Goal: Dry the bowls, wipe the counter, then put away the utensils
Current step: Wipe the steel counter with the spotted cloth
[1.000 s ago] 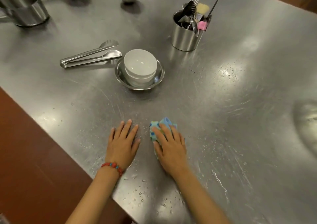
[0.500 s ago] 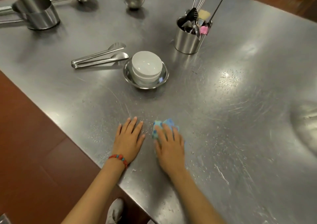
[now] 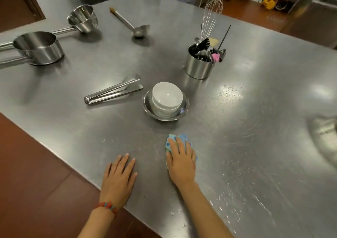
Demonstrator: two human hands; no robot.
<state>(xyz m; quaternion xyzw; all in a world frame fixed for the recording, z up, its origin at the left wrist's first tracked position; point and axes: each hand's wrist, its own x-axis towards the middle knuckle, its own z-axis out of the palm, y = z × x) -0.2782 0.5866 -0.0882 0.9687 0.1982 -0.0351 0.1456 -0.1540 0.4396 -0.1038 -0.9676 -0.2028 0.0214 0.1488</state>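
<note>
My right hand (image 3: pixel 181 160) presses flat on a blue patterned cloth (image 3: pixel 179 139) on the steel counter (image 3: pixel 255 128). My left hand (image 3: pixel 118 178), with a beaded bracelet, lies flat and empty on the counter near its front edge. Stacked white bowls (image 3: pixel 167 96) sit inside a steel bowl (image 3: pixel 183 109) beyond the cloth. Two metal tongs (image 3: pixel 113 92) lie left of the bowls. A steel utensil holder (image 3: pixel 198 67) with a whisk, spoons and other tools stands behind the bowls. Water droplets dot the counter to the right of my right arm.
A ladle (image 3: pixel 134 26) lies at the back. Two long-handled steel pots (image 3: pixel 39 47) (image 3: pixel 83 18) stand at the back left. The counter's edge runs diagonally at the left, with brown floor (image 3: pixel 32 174) below.
The view has lifted and pulled back, showing more of the far counter. My left hand has slid back toward the counter edge, away from the right hand, which still presses the cloth.
</note>
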